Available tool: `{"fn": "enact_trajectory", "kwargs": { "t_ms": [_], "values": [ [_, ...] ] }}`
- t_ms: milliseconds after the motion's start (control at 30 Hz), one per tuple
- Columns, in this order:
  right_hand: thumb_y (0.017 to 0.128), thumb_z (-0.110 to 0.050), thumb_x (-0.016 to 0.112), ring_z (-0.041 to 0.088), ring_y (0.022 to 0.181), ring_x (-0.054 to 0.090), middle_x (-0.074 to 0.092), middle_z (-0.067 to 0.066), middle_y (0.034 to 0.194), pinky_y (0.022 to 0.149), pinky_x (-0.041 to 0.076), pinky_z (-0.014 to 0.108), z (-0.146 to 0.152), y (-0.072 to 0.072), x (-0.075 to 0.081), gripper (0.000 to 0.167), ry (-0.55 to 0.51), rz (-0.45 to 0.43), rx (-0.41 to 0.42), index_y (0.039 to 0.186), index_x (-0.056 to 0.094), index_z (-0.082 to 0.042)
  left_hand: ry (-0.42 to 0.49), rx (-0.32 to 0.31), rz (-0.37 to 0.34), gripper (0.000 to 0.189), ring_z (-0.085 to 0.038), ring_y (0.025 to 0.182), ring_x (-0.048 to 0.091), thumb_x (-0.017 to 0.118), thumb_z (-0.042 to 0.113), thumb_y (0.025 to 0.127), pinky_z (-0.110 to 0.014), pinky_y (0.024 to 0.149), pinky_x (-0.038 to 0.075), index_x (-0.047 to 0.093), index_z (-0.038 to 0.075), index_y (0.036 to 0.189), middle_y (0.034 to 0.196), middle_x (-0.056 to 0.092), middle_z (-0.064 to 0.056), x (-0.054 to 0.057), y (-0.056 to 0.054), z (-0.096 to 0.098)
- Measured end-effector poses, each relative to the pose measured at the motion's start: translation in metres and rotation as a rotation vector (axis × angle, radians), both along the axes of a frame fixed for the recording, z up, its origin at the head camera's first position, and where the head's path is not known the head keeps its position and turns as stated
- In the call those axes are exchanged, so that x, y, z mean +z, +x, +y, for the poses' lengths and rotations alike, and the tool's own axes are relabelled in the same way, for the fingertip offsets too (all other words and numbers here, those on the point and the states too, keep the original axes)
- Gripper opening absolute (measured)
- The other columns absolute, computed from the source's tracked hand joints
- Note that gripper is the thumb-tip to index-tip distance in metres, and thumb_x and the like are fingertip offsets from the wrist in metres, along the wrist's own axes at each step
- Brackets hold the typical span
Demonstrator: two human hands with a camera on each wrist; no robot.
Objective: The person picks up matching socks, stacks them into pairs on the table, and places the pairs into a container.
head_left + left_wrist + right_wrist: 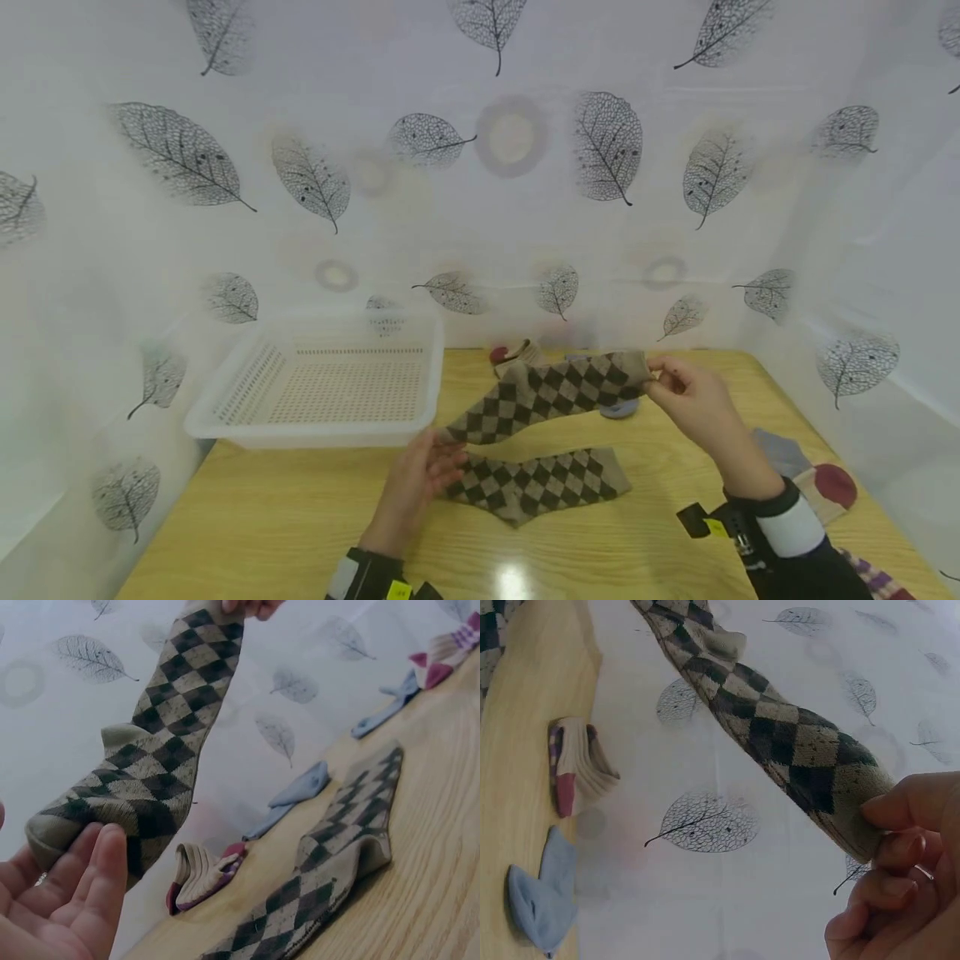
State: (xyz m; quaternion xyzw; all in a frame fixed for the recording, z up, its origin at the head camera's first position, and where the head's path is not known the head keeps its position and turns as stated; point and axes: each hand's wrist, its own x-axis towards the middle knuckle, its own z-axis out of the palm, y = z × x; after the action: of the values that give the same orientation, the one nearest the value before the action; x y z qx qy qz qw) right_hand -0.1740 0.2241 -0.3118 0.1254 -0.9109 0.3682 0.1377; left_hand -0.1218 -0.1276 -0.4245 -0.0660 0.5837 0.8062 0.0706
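A beige and dark argyle sock point(558, 390) is stretched out above the table between both hands. My right hand point(697, 408) pinches its cuff between thumb and fingers, as the right wrist view shows closely. At the toe end, my left hand point(411, 487) holds the sock point(161, 776), its fingers point(101, 870) lying against the fabric and the thumb mostly out of sight. A matching argyle sock point(551, 483) lies on the table just below, its toe partly covered by the left hand in the head view.
A white perforated plastic basket point(315, 435) stands at the back left. Behind the raised sock lie a striped sock point(576, 765) and a blue-grey sock point(544, 896). Near the right edge are a grey sock point(780, 452), a beige-and-maroon sock point(831, 490) and a purple-striped sock point(873, 575). Leaf-patterned curtains surround the table.
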Motion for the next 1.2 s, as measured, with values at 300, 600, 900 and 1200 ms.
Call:
{"fn": "enact_trajectory", "kwargs": {
  "t_ms": [300,600,900,1200],
  "values": [
    [0.112,-0.015,0.041,0.035,0.103,0.070,0.072,0.023,0.118,0.087,0.057,0.050,0.010,-0.003,-0.030,0.032,-0.028,-0.205,0.103,0.122,0.066,0.002,-0.043,0.167,-0.008,0.015,-0.007,0.092,0.067,0.056,0.018,0.108,-0.024,0.085,0.060,0.064,0.004,0.109,0.101,0.067,0.006,-0.008,0.000,-0.001],
    [0.105,-0.025,0.061,0.038,0.109,0.069,0.068,0.022,0.124,0.078,0.057,0.039,0.005,-0.006,-0.055,0.031,-0.010,-0.364,0.103,0.125,0.065,-0.001,-0.095,0.162,-0.004,0.013,-0.008,0.090,0.066,0.060,0.005,0.102,-0.024,0.084,0.059,0.063,0.001,0.114,0.103,0.067,0.002,-0.012,-0.001,-0.004],
    [0.098,-0.013,0.064,0.021,0.084,0.070,0.069,0.021,0.105,0.068,0.056,0.034,0.001,-0.011,-0.086,0.019,0.005,-0.362,0.185,0.110,0.066,0.002,-0.309,0.117,-0.013,0.027,-0.014,0.088,0.061,0.056,-0.003,0.098,-0.029,0.078,0.059,0.054,-0.008,0.124,0.109,0.060,-0.011,-0.021,-0.003,-0.010],
    [0.090,-0.002,0.067,0.020,0.079,0.064,0.069,0.011,0.091,0.064,0.052,0.032,-0.009,-0.016,-0.104,0.010,0.096,-0.442,0.129,0.100,0.067,-0.002,-0.385,0.051,-0.017,0.053,-0.021,0.098,0.066,0.055,-0.006,0.100,-0.033,0.079,0.060,0.034,-0.011,0.148,0.132,0.058,-0.039,-0.031,-0.007,-0.015]
  ]
}}
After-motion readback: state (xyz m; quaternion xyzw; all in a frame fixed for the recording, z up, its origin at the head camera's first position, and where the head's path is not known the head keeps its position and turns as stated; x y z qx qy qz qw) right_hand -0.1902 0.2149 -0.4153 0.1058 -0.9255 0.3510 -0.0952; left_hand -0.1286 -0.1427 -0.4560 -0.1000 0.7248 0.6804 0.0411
